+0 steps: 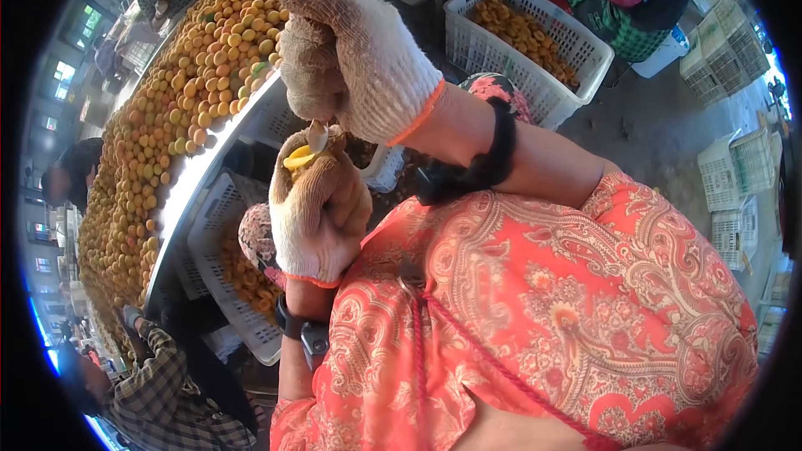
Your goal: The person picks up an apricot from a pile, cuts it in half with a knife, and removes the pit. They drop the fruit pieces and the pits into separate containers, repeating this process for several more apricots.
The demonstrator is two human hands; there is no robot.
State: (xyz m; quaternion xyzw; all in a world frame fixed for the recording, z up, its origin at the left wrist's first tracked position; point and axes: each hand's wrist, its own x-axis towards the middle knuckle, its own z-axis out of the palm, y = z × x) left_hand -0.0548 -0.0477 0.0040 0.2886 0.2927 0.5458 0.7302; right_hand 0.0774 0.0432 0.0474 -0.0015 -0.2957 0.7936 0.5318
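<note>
My left hand [322, 213], in a soiled white knit glove with an orange cuff, is closed around a yellow-orange piece of apricot [299, 159]. Just above it, my right hand [355, 58], in a matching browned glove, is curled into a fist around a small tool. Only the tool's rounded, light metal tip [317, 135] shows below the fist, right beside the fruit; its handle is hidden in the glove. Beyond both hands, a large heap of whole apricots [230, 42] covers a table with a bright metal edge [188, 175].
A white plastic crate [576, 93] of apricot halves stands at upper right; another crate [266, 347] with halves sits below the table edge. Stacked crates [725, 54] line the right side. Co-workers are around the table, one in a plaid shirt [171, 401] at lower left.
</note>
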